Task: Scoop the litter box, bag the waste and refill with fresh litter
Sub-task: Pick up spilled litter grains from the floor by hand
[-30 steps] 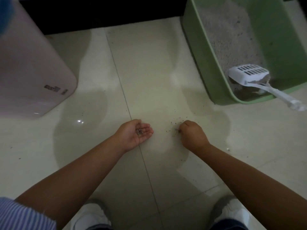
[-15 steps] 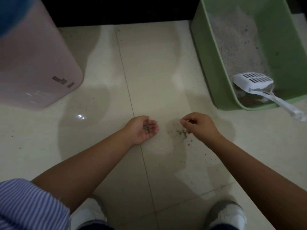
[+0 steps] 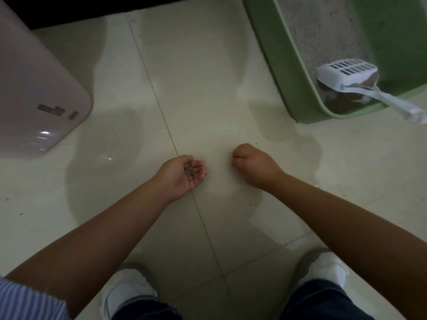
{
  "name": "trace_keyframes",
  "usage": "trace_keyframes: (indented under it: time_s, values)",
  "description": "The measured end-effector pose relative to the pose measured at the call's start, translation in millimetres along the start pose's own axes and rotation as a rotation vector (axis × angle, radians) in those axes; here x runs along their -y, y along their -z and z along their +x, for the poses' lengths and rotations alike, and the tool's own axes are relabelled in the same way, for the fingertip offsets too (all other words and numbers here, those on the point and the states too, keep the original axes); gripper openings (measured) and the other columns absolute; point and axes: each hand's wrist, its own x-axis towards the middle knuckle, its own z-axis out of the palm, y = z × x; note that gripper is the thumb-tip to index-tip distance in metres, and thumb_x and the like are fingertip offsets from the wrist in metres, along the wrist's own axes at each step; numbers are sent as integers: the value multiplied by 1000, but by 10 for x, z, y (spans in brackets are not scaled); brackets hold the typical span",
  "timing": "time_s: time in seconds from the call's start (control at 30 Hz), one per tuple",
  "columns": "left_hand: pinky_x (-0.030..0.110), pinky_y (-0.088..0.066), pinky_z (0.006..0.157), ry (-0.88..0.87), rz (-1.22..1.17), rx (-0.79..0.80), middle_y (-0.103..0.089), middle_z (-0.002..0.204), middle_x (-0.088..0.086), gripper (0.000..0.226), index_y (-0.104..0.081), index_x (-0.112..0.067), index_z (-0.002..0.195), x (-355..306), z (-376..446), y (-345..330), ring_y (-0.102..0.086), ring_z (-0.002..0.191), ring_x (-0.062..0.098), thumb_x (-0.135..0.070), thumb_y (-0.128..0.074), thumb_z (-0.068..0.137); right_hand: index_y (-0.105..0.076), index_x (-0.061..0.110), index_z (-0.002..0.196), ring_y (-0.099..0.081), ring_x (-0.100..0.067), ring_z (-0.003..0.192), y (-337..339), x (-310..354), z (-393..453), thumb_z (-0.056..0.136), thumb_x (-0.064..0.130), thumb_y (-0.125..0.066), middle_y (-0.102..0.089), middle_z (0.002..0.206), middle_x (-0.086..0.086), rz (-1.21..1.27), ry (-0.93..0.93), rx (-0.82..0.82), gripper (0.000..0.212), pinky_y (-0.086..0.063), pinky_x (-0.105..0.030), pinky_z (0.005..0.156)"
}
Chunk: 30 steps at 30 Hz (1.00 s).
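My left hand (image 3: pixel 180 179) lies palm up and cupped just above the floor, with a small heap of dark litter grains (image 3: pixel 190 172) in it. A short way to its right, my right hand (image 3: pixel 253 168) is knuckles up with the fingers curled down onto the tile, pinching at spilled grains; its fingertips are hidden. The green litter box (image 3: pixel 284 65) stands at the upper right with grey litter (image 3: pixel 323 31) inside. A white slotted scoop (image 3: pixel 346 71) rests in its near corner, the handle poking out over the rim.
A pink rounded bin (image 3: pixel 34 100) stands on the floor at the left. Pale floor tiles (image 3: pixel 196 88) stretch between it and the box, with a few scattered specks. My white shoes (image 3: pixel 126 294) are at the bottom edge. A dark strip runs along the top.
My right hand came up off the floor, then went back down with the fingers curled under. The loose grains beside it are no longer in sight. My left hand stayed cupped.
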Motion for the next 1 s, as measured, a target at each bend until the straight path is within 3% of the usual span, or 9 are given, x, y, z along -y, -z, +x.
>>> trace_keyframes:
  time_s: [0.2,0.3,0.37,0.47,0.6,0.7,0.87,0.93,1.0]
  values:
    - [23,-56,48,28,34,79,-68,57,12,37,-57,3,82,66,62,36,-68,51,20,-17,-33,100,-71,-3,70,-64,-32,65,67,-178,-353,80,21,-45,-66,73,-17,15,-124,0,37,-53,-30,62]
    - [26,-57,53,23,15,120,-71,64,14,36,-58,4,87,58,74,103,-70,56,21,-18,-32,100,-71,-5,84,-66,-35,72,63,-164,-459,73,12,-64,-68,83,-20,68,-199,-71,21,-54,-37,71]
    - [27,-57,56,22,19,138,-71,66,14,36,-57,4,89,64,78,122,-71,58,21,-18,-32,100,-69,-6,97,-64,-38,82,35,-179,-475,64,4,-77,-65,91,-24,122,-311,-85,35,-51,-39,78]
    - [27,-57,58,16,27,140,-72,68,14,37,-58,3,90,78,90,121,-71,60,21,-21,-31,100,-63,-6,111,-58,-38,93,18,-142,-416,68,4,-77,-59,102,-27,164,-410,-130,46,-47,-35,84]
    - [27,-58,61,29,30,160,-72,73,14,42,-59,3,92,63,98,157,-72,64,21,-26,-29,101,-68,-9,99,-61,-39,81,-32,-96,-344,73,2,-72,-61,91,-27,164,-396,-174,28,-50,-37,75]
    - [28,-58,62,42,30,176,-73,77,15,45,-59,2,94,62,97,195,-72,67,21,-29,-28,102,-73,-5,78,-64,-34,59,-63,-119,-360,66,5,-66,-64,71,-21,123,-323,-221,17,-54,-34,59]
    - [26,-57,62,45,11,160,-70,84,16,45,-59,2,95,67,83,182,-69,79,21,-30,-27,102,-70,-4,65,-60,-32,48,-67,-174,-314,59,-5,-69,-61,60,-18,38,-292,-165,6,-51,-30,45]
    - [27,-58,62,45,-1,157,-70,88,17,46,-59,3,97,60,66,171,-71,71,22,-30,-26,102,-65,-4,60,-58,-31,44,-74,-159,-290,48,-16,-76,-58,57,-18,-6,-296,-127,20,-48,-27,41]
    - [29,-57,68,38,-6,148,-64,107,17,47,-58,5,102,52,51,162,-70,78,24,-30,-25,102,-59,-2,55,-55,-29,42,-76,-130,-261,36,-21,-77,-55,54,-16,-42,-309,-107,32,-44,-23,38]
